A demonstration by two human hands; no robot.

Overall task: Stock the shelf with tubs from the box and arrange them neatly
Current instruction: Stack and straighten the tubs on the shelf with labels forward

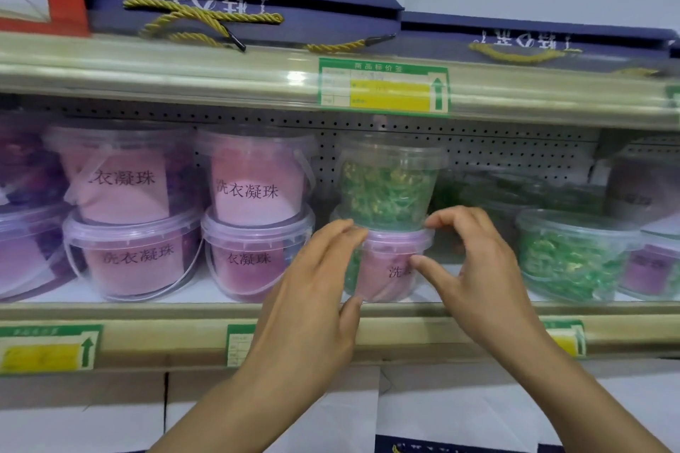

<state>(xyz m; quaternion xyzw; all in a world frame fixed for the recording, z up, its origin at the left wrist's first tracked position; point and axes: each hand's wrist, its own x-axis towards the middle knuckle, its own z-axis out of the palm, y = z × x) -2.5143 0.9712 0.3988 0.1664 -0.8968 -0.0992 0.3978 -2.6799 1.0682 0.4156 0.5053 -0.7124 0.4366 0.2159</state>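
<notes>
A small clear tub with a pink label (386, 268) stands at the front of the middle shelf (184, 309). A clear tub of green contents (386, 184) is stacked on top of it. My left hand (312, 298) curls round the lower tub's left side, fingers at its lid rim and thumb near its base. My right hand (474, 268) holds the right side, fingertips on the rim and thumb on the wall.
Two stacks of pink-labelled tubs (254, 217) stand to the left, purple ones further left. Green tubs (570, 254) sit to the right. The upper shelf carries dark blue gift boxes with gold cord handles (206, 16). Price tags (384, 86) line the shelf edges.
</notes>
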